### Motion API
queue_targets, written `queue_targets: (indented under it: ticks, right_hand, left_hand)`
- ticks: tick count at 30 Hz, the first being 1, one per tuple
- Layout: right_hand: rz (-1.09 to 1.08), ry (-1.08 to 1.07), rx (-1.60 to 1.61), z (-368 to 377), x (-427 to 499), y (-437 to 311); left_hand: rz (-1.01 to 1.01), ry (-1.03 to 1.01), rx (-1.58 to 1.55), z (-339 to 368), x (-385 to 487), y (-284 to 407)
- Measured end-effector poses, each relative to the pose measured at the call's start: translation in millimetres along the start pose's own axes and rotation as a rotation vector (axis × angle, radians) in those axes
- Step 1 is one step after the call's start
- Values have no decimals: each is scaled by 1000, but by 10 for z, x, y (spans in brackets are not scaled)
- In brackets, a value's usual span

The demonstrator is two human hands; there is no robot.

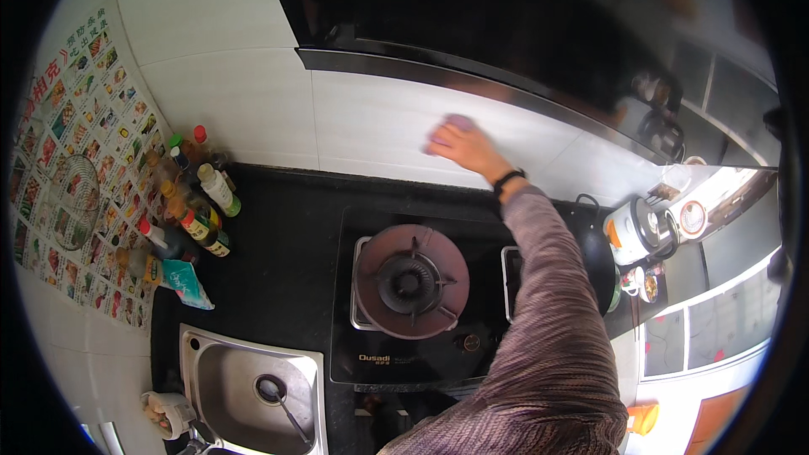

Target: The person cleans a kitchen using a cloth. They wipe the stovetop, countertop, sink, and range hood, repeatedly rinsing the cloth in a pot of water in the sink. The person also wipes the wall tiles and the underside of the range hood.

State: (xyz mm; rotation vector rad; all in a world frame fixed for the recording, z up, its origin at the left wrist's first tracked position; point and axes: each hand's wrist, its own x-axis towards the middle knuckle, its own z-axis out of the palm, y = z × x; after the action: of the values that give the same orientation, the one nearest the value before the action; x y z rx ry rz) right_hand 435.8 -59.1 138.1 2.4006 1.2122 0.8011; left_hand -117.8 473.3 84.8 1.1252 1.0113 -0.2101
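My right hand presses a purplish cloth flat on the white wall tiles, just under the black range hood. Hand and cloth are somewhat blurred, and the fingers cover most of the cloth. Below the outstretched arm is a black glass gas cooktop. Its left burner has a round reddish-brown windshield ring with a pan support; my sleeve hides much of the right side. My left hand is out of view.
Several sauce bottles and a teal packet stand at the left wall. A steel sink lies at lower left. On the right are a black wok, a white rice cooker and a mug.
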Motion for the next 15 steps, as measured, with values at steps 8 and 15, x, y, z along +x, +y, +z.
queue_targets:
  ticks: [8,15]
  right_hand:
    - [208,-217,-153,-456,-990,326]
    - [26,203,74,-141,1116,-114]
  left_hand:
    - [-42,17,-13,-47,134,-147]
    - [-6,58,-44,-84,-26,-251]
